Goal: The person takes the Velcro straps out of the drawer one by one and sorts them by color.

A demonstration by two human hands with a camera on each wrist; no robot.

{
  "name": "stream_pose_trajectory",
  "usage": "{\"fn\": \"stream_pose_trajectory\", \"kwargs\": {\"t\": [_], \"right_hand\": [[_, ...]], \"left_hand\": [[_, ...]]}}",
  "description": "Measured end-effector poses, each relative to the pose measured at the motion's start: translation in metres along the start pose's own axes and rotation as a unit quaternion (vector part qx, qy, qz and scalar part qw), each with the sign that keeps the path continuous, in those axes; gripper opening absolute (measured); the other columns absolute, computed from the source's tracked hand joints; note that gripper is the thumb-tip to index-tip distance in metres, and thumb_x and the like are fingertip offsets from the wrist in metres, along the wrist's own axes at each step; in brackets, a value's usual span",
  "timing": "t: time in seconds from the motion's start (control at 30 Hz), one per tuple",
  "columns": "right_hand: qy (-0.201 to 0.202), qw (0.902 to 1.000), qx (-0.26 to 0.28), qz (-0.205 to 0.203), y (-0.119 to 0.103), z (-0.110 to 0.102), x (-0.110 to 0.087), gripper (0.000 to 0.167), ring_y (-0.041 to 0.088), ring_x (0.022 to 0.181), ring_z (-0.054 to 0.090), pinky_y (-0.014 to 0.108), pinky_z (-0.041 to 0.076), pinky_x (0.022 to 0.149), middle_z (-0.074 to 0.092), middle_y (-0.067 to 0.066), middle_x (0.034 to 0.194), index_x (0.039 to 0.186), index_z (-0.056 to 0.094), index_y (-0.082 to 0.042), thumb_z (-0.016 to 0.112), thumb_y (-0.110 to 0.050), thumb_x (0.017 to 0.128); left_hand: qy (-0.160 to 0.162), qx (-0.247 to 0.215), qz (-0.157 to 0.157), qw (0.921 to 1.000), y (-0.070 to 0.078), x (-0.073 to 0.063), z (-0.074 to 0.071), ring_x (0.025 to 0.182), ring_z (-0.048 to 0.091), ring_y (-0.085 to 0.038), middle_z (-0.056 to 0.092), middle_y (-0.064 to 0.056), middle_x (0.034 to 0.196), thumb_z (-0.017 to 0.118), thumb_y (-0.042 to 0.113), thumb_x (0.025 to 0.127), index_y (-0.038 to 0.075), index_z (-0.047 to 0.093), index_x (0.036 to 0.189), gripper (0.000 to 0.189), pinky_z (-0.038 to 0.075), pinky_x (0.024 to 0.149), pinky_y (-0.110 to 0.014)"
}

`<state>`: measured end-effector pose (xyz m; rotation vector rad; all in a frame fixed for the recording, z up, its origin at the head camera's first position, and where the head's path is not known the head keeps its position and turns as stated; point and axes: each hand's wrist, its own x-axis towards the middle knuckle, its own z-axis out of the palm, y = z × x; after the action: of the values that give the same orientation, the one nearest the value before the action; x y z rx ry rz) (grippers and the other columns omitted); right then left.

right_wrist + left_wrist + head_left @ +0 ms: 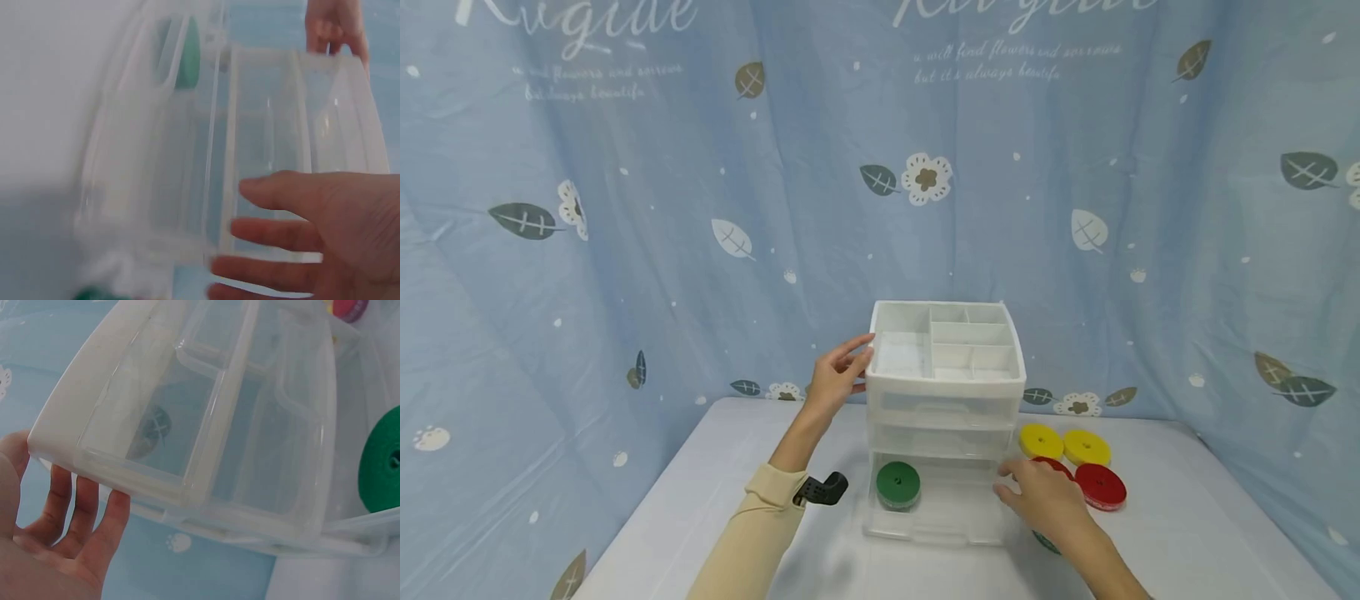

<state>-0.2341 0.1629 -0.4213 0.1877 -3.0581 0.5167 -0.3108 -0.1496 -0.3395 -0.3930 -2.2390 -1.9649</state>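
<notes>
A white drawer unit (946,402) with clear drawers stands upright, its bottom drawer (951,517) pulled out. Inside that drawer, at its left, sits a green ribbon roll (898,485). My left hand (837,379) rests against the unit's upper left side; in the left wrist view its fingers (87,512) touch the side wall. By the drawer's right side hovers my right hand (1047,496), fingers spread and holding nothing. Another green roll (1047,542) is mostly hidden under that hand. In the right wrist view the fingers (269,269) appear in front of the clear drawers.
Two yellow rolls (1087,447) and two red rolls (1101,487) lie right of the unit, one red partly behind my right hand. Divided compartments (973,335) form the unit's top. A blue patterned curtain (820,208) hangs behind the white table (730,450).
</notes>
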Motion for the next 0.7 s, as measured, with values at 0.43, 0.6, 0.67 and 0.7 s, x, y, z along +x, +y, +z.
{"fn": "stream_pose_trajectory", "kwargs": {"t": [0.43, 0.6, 0.67, 0.7], "right_hand": [[0.040, 0.9934, 0.066, -0.085, -0.049, 0.030, 0.012, 0.033, 0.026, 0.096, 0.069, 0.047, 0.061, 0.078, 0.074, 0.005, 0.108, 0.105, 0.075, -0.013, 0.081, -0.033, 0.079], [0.052, 0.9891, 0.066, -0.122, -0.063, 0.045, 0.017, 0.034, 0.030, 0.097, 0.070, 0.046, 0.059, 0.071, 0.074, 0.006, 0.108, 0.106, 0.075, -0.013, 0.081, -0.032, 0.079], [0.053, 0.9880, 0.068, -0.128, -0.069, 0.050, 0.020, 0.037, 0.030, 0.097, 0.070, 0.046, 0.059, 0.069, 0.074, 0.007, 0.108, 0.108, 0.074, -0.012, 0.082, -0.032, 0.078], [0.052, 0.9877, 0.070, -0.130, -0.072, 0.053, 0.021, 0.038, 0.030, 0.098, 0.070, 0.046, 0.059, 0.069, 0.074, 0.007, 0.108, 0.109, 0.074, -0.012, 0.082, -0.032, 0.078]], "left_hand": [[0.003, -0.002, 0.002, 1.0000, -0.002, 0.001, -0.001, 0.087, 0.069, -0.018, 0.060, -0.030, 0.113, 0.059, 0.027, 0.100, 0.020, 0.056, 0.140, 0.041, 0.062, 0.086, -0.039], [0.012, -0.010, 0.004, 0.9999, -0.018, 0.010, -0.001, 0.083, 0.068, -0.011, 0.061, -0.027, 0.111, 0.060, 0.031, 0.099, 0.025, 0.057, 0.139, 0.041, 0.062, 0.084, -0.038], [0.019, -0.008, 0.005, 0.9998, -0.026, 0.014, -0.001, 0.082, 0.068, -0.011, 0.062, -0.025, 0.109, 0.061, 0.035, 0.098, 0.030, 0.059, 0.136, 0.039, 0.063, 0.083, -0.038], [0.023, -0.006, 0.007, 0.9997, -0.028, 0.015, 0.000, 0.081, 0.069, -0.011, 0.063, -0.023, 0.108, 0.061, 0.037, 0.097, 0.032, 0.060, 0.135, 0.038, 0.063, 0.082, -0.038]]}}
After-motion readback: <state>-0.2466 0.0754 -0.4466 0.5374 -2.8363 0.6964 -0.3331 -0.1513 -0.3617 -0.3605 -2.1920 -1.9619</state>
